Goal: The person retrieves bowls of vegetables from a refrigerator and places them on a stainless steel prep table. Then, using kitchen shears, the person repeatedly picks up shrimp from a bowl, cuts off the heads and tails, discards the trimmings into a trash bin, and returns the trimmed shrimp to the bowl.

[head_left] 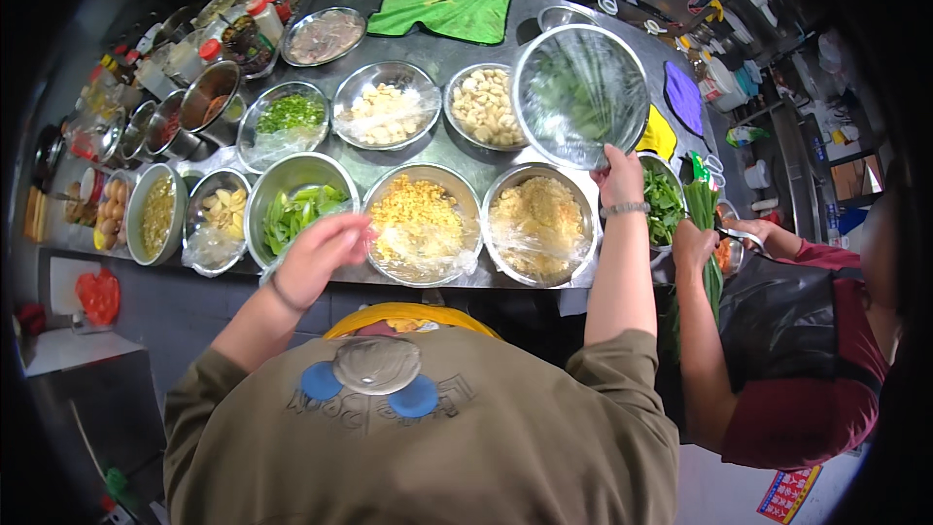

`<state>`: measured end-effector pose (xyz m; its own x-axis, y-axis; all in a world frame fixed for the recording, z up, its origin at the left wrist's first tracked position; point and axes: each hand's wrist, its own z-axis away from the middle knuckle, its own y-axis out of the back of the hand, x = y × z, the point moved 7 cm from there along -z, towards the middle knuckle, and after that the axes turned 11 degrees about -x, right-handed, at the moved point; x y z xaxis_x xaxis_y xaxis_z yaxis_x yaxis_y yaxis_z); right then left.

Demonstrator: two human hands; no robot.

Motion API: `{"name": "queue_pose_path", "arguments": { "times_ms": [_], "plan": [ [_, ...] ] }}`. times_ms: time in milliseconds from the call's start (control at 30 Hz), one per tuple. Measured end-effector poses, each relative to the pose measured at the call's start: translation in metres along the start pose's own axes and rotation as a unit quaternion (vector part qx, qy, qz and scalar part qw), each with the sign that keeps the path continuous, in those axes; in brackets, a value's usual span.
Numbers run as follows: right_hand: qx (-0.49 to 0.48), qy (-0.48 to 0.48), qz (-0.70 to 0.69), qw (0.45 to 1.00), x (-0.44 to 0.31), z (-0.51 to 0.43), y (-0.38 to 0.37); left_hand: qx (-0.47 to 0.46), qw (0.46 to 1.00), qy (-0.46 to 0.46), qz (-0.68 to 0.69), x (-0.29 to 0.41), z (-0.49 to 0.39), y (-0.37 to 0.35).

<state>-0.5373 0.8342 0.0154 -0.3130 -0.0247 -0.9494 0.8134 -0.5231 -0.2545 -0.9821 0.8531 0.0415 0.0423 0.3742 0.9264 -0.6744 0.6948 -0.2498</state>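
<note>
My right hand (pixel 619 175) grips the near rim of a metal bowl (pixel 581 96) of green leaves under stretched plastic film, raised and tilted above the counter. My left hand (pixel 321 251), slightly blurred, hovers over the near rims of a bowl of sliced green vegetable (pixel 310 208) and a bowl of chopped yellow bits (pixel 423 222), its fingers apart with nothing visible between them. A bowl of minced garlic-like food (pixel 539 222), partly under film, stands left of my right forearm. Behind are bowls of pale cloves (pixel 485 103), pale chunks (pixel 386 111) and chopped green herbs (pixel 291 117).
At the right, a co-worker's hands hold long green stalks (pixel 701 215) and scissors (pixel 740 235) beside a bowl of leafy greens (pixel 660 197). Metal pots (pixel 211 98) and red-lidded containers crowd the left. A green cloth (pixel 444 7) and a bowl of raw meat (pixel 324 36) lie at the back.
</note>
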Motion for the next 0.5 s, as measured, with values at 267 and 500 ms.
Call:
{"name": "queue_pose_path", "arguments": {
  "times_ms": [267, 500],
  "plan": [
    [-0.210, -0.109, 0.068, 0.969, 0.022, 0.107, -0.098, -0.059, 0.946, 0.009, 0.318, 0.012, -0.082, -0.033],
    [-0.190, -0.134, 0.157, 0.960, 0.034, 0.139, -0.098, 0.030, 0.981, -0.042, 0.185, -0.007, -0.063, -0.007]
  ]
}}
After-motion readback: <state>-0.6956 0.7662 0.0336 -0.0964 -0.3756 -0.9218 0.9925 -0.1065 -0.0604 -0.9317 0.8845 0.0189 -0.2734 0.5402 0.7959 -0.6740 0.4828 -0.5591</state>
